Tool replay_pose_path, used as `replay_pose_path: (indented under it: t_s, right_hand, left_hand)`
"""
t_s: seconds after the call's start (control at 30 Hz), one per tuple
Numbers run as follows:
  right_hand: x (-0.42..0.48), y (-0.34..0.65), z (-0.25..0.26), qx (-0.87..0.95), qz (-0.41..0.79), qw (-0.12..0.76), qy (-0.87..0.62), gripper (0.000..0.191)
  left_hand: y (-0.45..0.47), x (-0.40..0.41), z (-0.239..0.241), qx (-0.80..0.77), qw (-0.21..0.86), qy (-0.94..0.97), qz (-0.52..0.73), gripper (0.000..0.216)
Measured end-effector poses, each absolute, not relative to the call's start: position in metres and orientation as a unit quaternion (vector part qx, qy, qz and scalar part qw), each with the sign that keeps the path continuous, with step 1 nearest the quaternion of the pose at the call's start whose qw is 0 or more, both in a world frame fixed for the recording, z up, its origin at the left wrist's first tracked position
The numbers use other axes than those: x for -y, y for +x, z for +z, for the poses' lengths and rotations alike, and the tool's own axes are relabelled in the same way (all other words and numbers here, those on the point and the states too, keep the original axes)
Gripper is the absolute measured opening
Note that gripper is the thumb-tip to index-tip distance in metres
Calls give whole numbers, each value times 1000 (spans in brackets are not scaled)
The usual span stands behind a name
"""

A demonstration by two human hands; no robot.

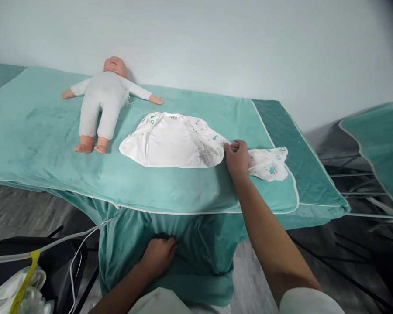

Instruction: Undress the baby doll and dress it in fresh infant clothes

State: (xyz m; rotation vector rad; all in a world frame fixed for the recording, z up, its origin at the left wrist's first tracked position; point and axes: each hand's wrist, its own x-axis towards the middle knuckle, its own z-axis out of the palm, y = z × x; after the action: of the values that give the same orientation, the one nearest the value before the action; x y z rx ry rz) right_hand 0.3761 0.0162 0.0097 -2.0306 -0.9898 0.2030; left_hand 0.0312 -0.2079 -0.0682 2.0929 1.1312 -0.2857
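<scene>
A white baby shirt (175,144) with small printed figures lies spread out on the green bed cover. At its right sleeve, my right hand (237,158) is closed, the fingers pinching the sleeve's end. Just beyond that hand lies a folded white printed baby garment (270,163), partly behind the hand. My left hand (159,254) rests low in front of the hanging green cloth, its fingers curled into a loose fist with nothing visible in them. To the left of the shirt, a baby doll (103,102) in a white suit lies on its back.
The green bed cover (52,161) has a white-edged border and hangs down in front. A white wall stands behind. At lower left, a cable (62,235) runs over a black chair (6,248) holding a bag with a yellow strap. Another green-covered piece (380,139) stands at right.
</scene>
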Motion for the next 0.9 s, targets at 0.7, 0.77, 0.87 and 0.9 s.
replay_pose_path:
  t_s: [0.7,0.77,0.87,0.9]
  right_hand:
    - [-151,457,-8,391,3,613,-687,27]
    - [-162,465,-13,391,5,597,-701,29]
    - [-166,471,-16,398,-16,551,-733,33]
    - [-164,470,-15,410,-31,535,-738,34]
  left_hand:
    - [127,49,28,-384,370,744,402,15]
    - [150,12,37,-433,440,678,399,11]
    - [181,-40,42,-495,568,537,379,21]
    - [190,-54,43,-504,604,499,365,27]
